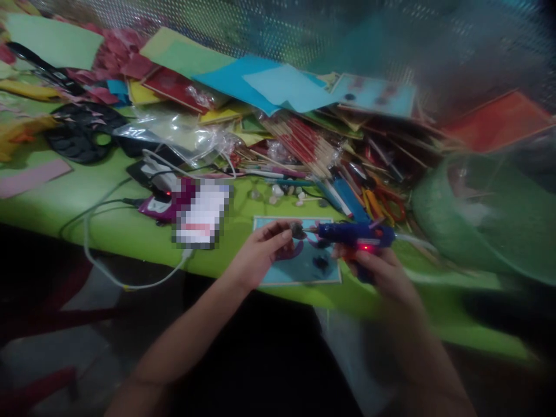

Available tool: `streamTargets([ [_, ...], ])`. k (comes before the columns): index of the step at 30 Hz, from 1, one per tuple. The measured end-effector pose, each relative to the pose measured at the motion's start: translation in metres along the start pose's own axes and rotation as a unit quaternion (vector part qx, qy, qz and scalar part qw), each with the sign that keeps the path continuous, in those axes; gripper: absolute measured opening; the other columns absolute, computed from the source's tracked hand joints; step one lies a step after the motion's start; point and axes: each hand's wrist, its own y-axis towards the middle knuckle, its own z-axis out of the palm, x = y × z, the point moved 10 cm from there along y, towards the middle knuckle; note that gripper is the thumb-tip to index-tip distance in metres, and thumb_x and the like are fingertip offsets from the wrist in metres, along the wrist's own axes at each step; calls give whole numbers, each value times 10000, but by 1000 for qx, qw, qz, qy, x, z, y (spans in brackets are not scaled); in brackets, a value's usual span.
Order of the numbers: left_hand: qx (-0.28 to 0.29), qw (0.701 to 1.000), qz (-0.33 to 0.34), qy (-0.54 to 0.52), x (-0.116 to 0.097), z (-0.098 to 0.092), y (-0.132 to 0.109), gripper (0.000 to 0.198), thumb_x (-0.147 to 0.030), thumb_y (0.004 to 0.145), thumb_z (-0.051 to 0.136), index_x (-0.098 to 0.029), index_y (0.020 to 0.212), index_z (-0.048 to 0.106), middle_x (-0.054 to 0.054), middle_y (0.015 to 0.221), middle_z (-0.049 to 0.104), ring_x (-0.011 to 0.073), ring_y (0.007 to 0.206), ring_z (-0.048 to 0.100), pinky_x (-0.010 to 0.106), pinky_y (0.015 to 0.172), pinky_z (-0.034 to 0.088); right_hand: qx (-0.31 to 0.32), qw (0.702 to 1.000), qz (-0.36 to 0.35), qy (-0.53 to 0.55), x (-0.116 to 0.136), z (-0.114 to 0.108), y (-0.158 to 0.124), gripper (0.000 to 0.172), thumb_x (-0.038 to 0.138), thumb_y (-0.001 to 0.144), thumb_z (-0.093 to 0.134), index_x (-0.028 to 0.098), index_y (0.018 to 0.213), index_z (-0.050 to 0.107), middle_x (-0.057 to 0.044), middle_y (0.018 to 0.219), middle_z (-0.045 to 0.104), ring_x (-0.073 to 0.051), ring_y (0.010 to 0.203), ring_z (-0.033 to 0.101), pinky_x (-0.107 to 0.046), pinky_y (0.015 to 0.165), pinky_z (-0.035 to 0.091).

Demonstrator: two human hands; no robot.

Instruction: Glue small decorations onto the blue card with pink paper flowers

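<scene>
Pebble [297,230] pinched in L hand [271,244], glue gun [354,233] gripped in R hand [379,263], nozzle [311,230] at pebble's right; best keep L fingertips [286,234] clear.

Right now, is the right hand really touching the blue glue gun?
Touching. The head view shows the right hand wrapped around the handle of the blue glue gun, with no gap between them.

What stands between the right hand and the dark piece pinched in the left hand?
Only the glue gun, gripped by the right hand; it points at the dark piece and may be touching it. Nothing else visible stands between.
</scene>
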Motion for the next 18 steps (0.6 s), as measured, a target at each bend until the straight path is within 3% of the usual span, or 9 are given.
streamTargets([
  [18, 0, 1000, -12, -5, 5, 4, 0, 344, -295, 697, 891, -168, 1005, 803, 22, 806, 684, 78, 652, 560, 278, 716, 534, -6, 999, 10, -52, 0, 0, 2, 264, 460, 863, 728, 198, 889, 751, -53, 876, 746, -109, 577, 542, -233, 508, 451],
])
